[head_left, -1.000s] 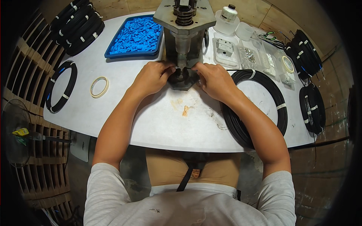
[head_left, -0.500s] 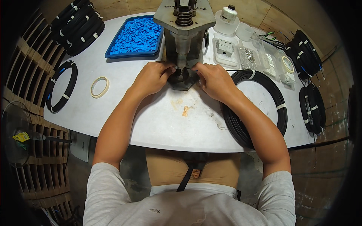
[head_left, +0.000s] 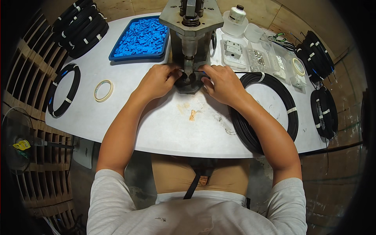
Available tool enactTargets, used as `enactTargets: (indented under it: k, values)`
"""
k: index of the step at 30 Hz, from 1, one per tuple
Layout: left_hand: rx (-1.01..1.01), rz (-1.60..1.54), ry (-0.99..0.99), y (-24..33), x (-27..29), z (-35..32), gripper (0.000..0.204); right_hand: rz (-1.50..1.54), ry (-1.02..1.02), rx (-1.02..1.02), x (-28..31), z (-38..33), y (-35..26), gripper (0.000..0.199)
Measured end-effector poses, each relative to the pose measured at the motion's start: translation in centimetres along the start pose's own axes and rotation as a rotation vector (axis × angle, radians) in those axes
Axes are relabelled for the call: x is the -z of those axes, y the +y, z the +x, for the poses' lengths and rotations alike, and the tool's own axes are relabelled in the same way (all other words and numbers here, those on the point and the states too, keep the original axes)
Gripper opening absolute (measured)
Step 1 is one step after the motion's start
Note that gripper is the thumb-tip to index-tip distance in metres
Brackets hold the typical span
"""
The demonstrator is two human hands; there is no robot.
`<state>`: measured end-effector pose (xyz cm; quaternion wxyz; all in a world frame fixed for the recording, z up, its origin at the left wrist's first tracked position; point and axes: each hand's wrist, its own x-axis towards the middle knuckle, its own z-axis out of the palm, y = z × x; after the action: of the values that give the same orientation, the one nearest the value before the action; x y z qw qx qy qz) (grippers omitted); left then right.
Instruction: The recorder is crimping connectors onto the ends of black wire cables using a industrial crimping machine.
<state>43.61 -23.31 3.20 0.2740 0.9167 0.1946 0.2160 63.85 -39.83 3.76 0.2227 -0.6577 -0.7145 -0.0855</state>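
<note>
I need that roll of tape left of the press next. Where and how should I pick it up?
The tape roll lies flat and alone on the white table. Probably come straight down with the left hand, thumb inside its open centre, fingers outside, pinching the thin ring wall.

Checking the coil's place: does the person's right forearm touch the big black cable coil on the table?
Cannot tell. In the head view the right forearm crosses over the big black cable coil, hiding any contact or gap beneath.

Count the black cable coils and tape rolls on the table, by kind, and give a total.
Single black cable coils: 2 (large coil by the right hand, coil at the left)
Bundles of black coils: 3
Tape rolls: 2
Total: 7
</note>
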Motion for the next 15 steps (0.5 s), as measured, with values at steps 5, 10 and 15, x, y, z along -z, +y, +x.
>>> enactTargets:
  k: [5, 10, 15]
  values:
    - [0.035, -0.057, -0.022, 0.6, 0.3, -0.1, 0.030, -0.065, 0.006, 0.002, -0.2, -0.1, -0.1, 0.031]
    - [0.049, -0.114, -0.071, 0.3, 0.3, 0.1, 0.031, -0.054, -0.010, -0.030, -0.1, -0.2, -0.4, 0.032]
    - [0.094, -0.086, -0.205, 0.7, 1.5, 0.9, 0.035, 0.045, -0.068, -0.075, 0.0, 0.2, -0.2, 0.031]
